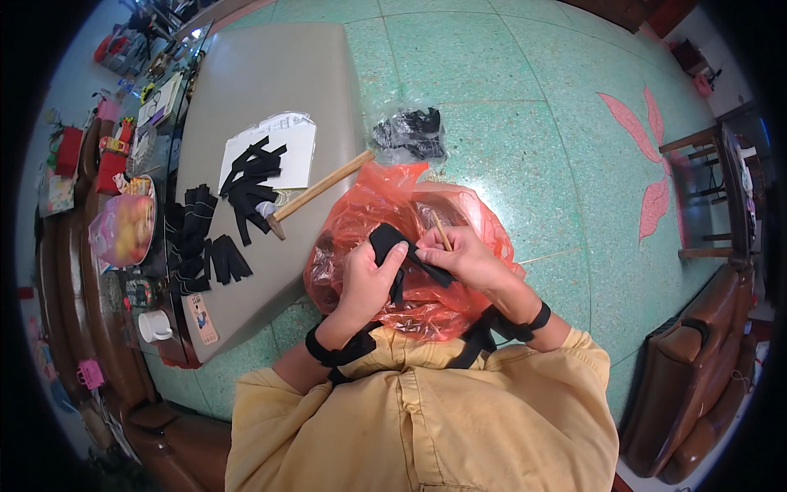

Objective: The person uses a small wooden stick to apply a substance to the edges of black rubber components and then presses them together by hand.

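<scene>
A black fabric strip point(387, 240) is stretched between my two hands, above a red plastic bag point(426, 316) spread over my lap. My left hand point(369, 277) grips it, thumb on top, with a folded end sticking up past the fingers. My right hand point(466, 258) pinches the strip farther along, and a thin wooden stick point(443, 231) rises from between its fingers. One tail of the strip hangs below each hand. Inside the bag the contents are blurred by the plastic.
On the grey bench point(270, 66) at left lie black strips point(250, 176) over white paper point(302, 148), a wooden-handled hammer point(324, 184) and more black bundles point(193, 221). A clear bag of black pieces point(410, 134) rests on the floor. A white mug point(156, 326) stands by the bench.
</scene>
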Tool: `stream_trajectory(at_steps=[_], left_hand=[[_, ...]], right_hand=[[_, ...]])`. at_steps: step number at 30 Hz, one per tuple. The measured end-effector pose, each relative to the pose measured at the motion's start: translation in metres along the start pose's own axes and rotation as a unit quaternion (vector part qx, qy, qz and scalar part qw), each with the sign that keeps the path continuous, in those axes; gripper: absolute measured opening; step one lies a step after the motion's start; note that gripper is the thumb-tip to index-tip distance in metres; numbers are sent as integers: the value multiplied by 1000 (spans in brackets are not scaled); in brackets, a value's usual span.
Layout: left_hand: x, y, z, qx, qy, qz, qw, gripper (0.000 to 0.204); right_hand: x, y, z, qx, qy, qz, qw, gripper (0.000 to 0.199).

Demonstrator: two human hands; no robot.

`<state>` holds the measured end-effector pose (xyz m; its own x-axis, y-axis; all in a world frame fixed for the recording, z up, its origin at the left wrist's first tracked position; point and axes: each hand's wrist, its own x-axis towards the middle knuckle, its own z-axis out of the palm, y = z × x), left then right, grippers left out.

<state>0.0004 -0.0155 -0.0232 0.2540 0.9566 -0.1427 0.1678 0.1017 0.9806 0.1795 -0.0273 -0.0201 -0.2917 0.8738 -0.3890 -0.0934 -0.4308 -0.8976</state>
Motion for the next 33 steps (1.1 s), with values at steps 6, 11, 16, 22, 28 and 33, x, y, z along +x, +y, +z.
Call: stream_trajectory(at_steps=[6,11,16,22,28,33], left_hand=[[-2,-8,6,-101,39,3,994,11],[-3,-15,5,-77,15,3,997,10],[-1,-9,1,-163,4,-96,982,18],[4,-9,-5,-317,-55,-160,933,13],[4,-7,-16,-228,-93,-90,965,10],[8,-2,-16,-198,-82,-90,973,10]], right_hand=[[7,9,-3,-77,16,-151,985,9],[5,1,-2,-95,-6,-40,995,12],[0,-11,2,-151,14,-29,988,17],[3,-7,1,-243,33,-77,966,20],[6,-16,-4,-172,1,-49,984,16],[6,-4,-6,-79,-36,-29,996,12]])
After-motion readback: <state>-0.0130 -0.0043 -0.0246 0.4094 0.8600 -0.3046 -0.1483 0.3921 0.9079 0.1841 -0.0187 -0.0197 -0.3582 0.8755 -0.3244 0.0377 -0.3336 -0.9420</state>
